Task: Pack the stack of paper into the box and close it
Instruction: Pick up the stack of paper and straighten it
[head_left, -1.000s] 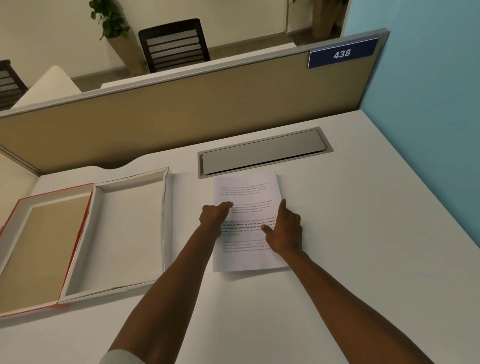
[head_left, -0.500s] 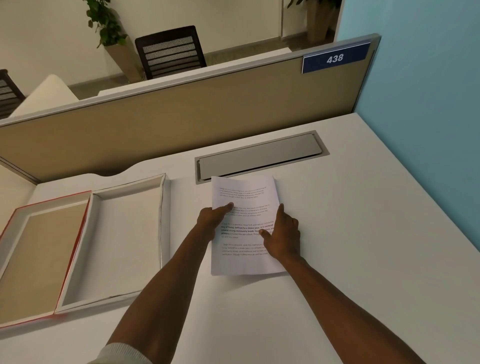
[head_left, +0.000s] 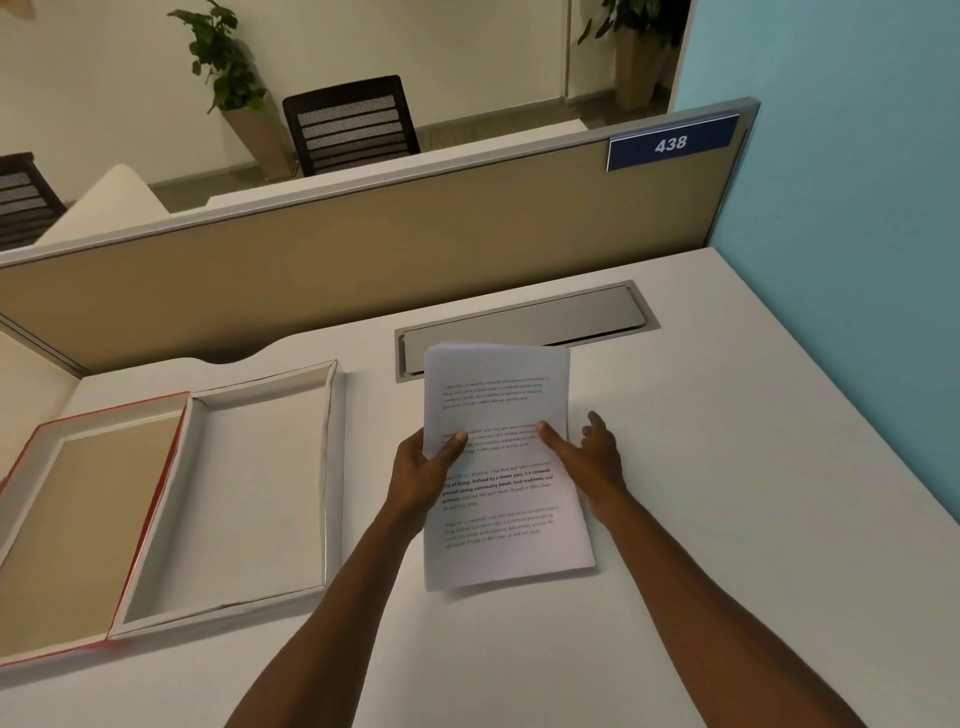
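White desk (head_left: 727, 519) fills the lower view, backed by a tan partition (head_left: 363, 270) with a blue tag (head_left: 671, 143) reading 438 and a pale blue wall (head_left: 857, 208) on the right. Beyond the partition stand a black chair (head_left: 350, 124) and a potted plant (head_left: 228, 78). A grey cable hatch (head_left: 571, 317) is set into the desk near the partition. At the left lies the box (head_left: 244, 493), open and white inside, with its red-edged lid (head_left: 78, 519) folded flat beside it. The paper (head_left: 498, 467), printed with text, is held to the right of the box, its far edge overlapping the hatch in the view and its top sheets curling. The left hand (head_left: 423, 475) grips the paper's left edge, thumb on top and fingers underneath. The right hand (head_left: 587, 457) has its thumb pressed on the right edge of the page, its other fingers spread loosely beside the sheets; whether they reach under cannot be told.
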